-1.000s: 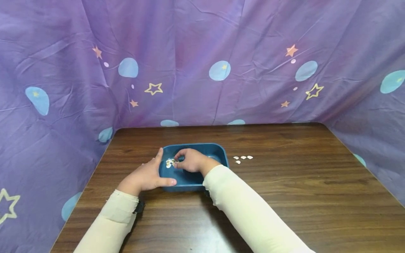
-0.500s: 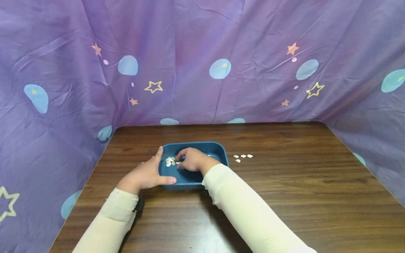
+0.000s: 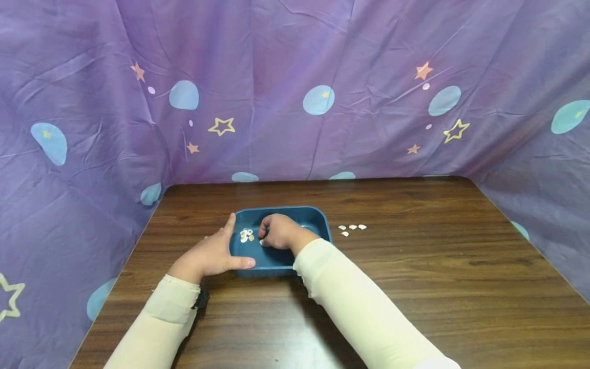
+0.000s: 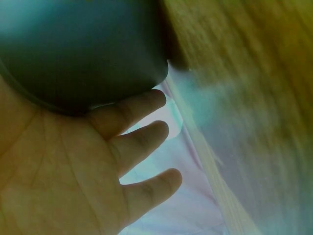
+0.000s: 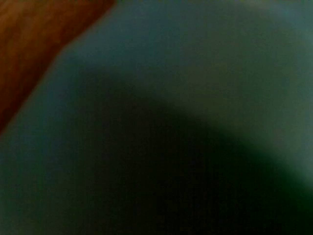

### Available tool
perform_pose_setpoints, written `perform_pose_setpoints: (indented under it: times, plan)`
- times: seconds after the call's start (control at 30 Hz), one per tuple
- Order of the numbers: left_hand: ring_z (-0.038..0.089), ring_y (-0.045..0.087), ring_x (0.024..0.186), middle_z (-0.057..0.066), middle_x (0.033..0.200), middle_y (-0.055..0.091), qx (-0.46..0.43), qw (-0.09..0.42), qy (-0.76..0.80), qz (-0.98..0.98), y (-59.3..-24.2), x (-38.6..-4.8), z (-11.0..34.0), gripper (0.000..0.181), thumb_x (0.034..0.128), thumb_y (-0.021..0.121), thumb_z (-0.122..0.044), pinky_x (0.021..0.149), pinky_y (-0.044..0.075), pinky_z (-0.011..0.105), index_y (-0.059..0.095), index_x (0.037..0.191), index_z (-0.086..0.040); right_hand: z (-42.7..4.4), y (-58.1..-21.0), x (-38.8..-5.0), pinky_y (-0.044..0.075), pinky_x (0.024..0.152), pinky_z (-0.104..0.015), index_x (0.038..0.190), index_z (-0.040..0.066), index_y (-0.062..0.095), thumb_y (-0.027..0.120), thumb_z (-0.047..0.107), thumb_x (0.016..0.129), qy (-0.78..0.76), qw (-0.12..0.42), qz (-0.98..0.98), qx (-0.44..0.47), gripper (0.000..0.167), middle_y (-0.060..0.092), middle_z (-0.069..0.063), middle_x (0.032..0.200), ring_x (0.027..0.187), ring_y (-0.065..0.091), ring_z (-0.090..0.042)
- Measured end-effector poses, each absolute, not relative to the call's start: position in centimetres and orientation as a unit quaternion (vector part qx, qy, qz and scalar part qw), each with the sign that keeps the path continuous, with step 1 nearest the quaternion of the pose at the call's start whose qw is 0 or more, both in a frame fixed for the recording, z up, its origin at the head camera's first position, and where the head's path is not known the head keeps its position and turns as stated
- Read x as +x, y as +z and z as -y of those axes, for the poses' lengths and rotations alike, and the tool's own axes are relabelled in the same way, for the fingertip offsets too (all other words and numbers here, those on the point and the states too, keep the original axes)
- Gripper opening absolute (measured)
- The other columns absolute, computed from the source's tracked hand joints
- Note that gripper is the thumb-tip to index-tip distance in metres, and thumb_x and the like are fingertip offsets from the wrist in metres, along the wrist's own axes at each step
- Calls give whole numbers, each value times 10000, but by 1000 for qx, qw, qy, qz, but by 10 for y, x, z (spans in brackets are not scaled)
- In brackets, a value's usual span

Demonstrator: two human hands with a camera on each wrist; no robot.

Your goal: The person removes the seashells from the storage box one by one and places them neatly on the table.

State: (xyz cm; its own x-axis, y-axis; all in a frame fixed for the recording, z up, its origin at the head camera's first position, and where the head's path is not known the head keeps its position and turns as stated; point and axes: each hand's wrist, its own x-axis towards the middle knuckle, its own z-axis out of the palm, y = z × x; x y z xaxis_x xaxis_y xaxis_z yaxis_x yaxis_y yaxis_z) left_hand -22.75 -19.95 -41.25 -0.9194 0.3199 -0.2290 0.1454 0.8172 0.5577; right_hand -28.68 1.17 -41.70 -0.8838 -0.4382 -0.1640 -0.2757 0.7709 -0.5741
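Near the middle of the head view, a blue tray [image 3: 272, 260] with rounded corners, set on a brown wood-grain table [image 3: 424, 256]. At its left end, the left hand [image 3: 209, 258] spread wide, thumb straight along the near rim and a finger reaching up to the far left corner. In the left wrist view, the same palm at lower left, three fingers straight and parted, pointing right, the uppermost touching the tray's dark underside or wall (cannot tell which). Inside the tray, left of its centre, the right hand [image 3: 282, 233] with thumb and forefinger curled together, pinching a small white piece [image 3: 261, 242] at the tips. Just left of those fingertips, on the tray floor, a tight cluster of white and yellowish pieces [image 3: 244, 236], seemingly shell-like but too small to identify surely. On the table right of the tray, four loose white pieces [image 3: 353, 226]: three in a row, one just below the row's left end. Over both forearms, cream sleeves [image 3: 359, 302]; by the left wrist, a black band [image 3: 201, 299]. Across the upper frame, purple cloth [image 3: 276, 61] printed with stars and blue ovals. In the right wrist view, only dark blur with skin at upper left.
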Motion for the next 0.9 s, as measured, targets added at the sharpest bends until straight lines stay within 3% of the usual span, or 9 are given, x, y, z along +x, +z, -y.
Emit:
perform_pose_setpoints:
  times: [0.2, 0.57, 0.9]
  plan:
    - [531, 341, 1509, 349, 1680, 225, 123, 160, 277, -939, -412, -228, 199, 1395, 841, 769, -699, 1202, 322, 663, -126, 1669, -20, -12, -418, -287, 495, 851, -306, 851, 137, 714, 828, 125, 902, -256, 151, -935, -195, 125, 660, 28, 834, 818, 577, -156]
    - [543, 329, 1510, 345, 1684, 218, 120, 160, 273, -941, -412, -227, 199, 1391, 843, 764, -702, 1199, 313, 679, -121, 1669, -18, -10, -416, -287, 513, 930, -323, 924, 146, 749, 823, 116, 888, -261, 155, -932, -198, 88, 709, 16, 914, 882, 597, -166]
    - [539, 323, 1516, 352, 1676, 230, 125, 156, 273, -941, -411, -226, 199, 1394, 842, 766, -700, 1200, 279, 709, -117, 1665, -1, -11, -417, -286, 497, 838, -297, 856, 153, 709, 827, 152, 909, -241, 157, -937, -199, 129, 662, 32, 845, 813, 577, -148]
